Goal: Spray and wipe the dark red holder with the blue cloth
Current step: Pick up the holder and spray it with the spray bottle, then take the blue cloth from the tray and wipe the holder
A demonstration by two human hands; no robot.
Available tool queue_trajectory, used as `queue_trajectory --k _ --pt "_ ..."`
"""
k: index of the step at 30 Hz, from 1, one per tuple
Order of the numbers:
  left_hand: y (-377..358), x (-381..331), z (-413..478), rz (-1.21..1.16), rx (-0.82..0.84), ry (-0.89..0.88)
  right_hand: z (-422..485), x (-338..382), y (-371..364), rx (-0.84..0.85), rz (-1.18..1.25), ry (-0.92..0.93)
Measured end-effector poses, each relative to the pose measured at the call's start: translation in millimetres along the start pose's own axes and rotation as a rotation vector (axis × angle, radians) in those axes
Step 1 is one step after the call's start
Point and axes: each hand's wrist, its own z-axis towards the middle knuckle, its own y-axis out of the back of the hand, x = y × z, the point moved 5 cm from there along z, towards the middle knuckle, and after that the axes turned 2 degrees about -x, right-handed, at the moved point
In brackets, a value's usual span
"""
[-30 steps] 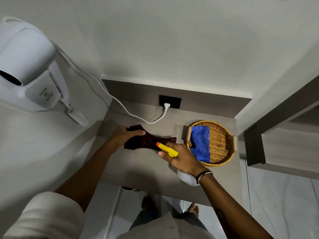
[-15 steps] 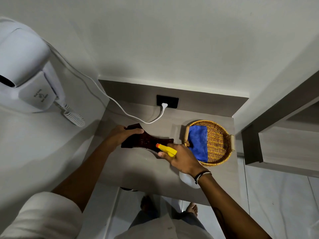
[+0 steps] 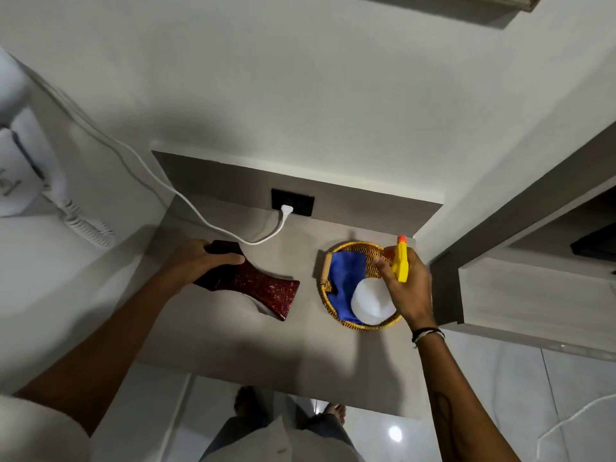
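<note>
The dark red holder [image 3: 258,288], glossy and speckled with a narrow waist, lies on the grey shelf [image 3: 233,345]. My left hand [image 3: 200,261] grips its far left end. The blue cloth [image 3: 343,281] lies in a round wicker basket [image 3: 353,323] to the right. Over that basket my right hand [image 3: 406,291] holds a spray bottle [image 3: 371,301] with a white body and a yellow trigger head with an orange tip, nozzle pointing away from me. The bottle covers part of the cloth.
A white cord [image 3: 186,201] runs from a wall-mounted hair dryer [image 3: 20,171] on the left to a black socket [image 3: 292,202] behind the shelf. A wooden cabinet [image 3: 533,285] stands close on the right. My feet [image 3: 290,408] show on the tiled floor below.
My right hand has carried the spray bottle from the holder's right end rightward to above the basket. My left hand stays on the holder. The camera has tilted and come closer.
</note>
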Motion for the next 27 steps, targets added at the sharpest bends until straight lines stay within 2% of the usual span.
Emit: queue_trajectory --k 8,14,16,18,20,24,27 --pt "-22.0 -43.1 -4.6 0.190 0.037 -0.220 27.9 -45.1 3.0 -0.003 -0.036 -0.034" --pt "-22.3 -62.6 -13.5 0.406 0.005 -0.368 19.4 -72.1 1.0 0.022 0.095 -0.155" --pt "-26.5 -69.2 -16.9 0.445 0.002 -0.431 -2.1 -84.1 2.6 -0.042 0.072 -0.219" --pt "-32.1 -73.4 -21.3 0.490 0.020 -0.492 -42.6 -90.1 2.8 -0.205 -0.051 -0.308" --pt "-34.8 -74.4 -25.9 0.529 0.023 -0.542 -84.1 -77.2 -10.2 -0.274 -0.149 -0.265" --pt "-37.1 -79.0 -29.7 0.589 0.030 -0.604 -80.8 -35.0 -64.0 -0.056 -0.382 0.187" --pt "-42.1 -82.3 -31.1 0.607 0.034 -0.625 -37.4 -22.1 -95.0 0.205 -0.539 0.197"
